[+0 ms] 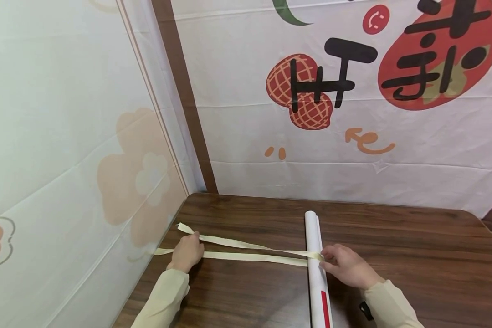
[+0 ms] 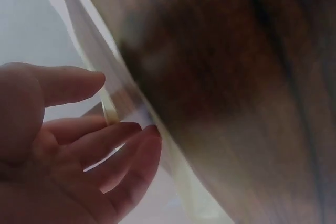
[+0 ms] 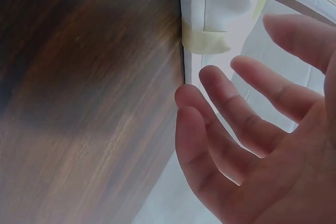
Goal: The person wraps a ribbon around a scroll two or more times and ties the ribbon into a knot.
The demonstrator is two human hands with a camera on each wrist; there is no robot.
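A long white roll [image 1: 316, 279] with a red patch lies lengthwise on the dark wooden table [image 1: 238, 296]. A pale cream ribbon goes around it, and its two strands, the farther strand [image 1: 233, 243] and the nearer strand [image 1: 252, 258], stretch left across the table. My left hand [image 1: 187, 251] is over both strands near their loose ends; in the left wrist view its thumb and fingers stand apart beside the ribbon. My right hand [image 1: 346, 265] is at the roll's right side, fingertips close to the ribbon band [image 3: 207, 41]. Its fingers are loosely bent and spread.
A small black object [image 1: 366, 311] lies beside the right sleeve. White printed cloth [image 1: 254, 177] hangs behind the table, and another cloth panel [image 1: 86, 136] runs along the left edge.
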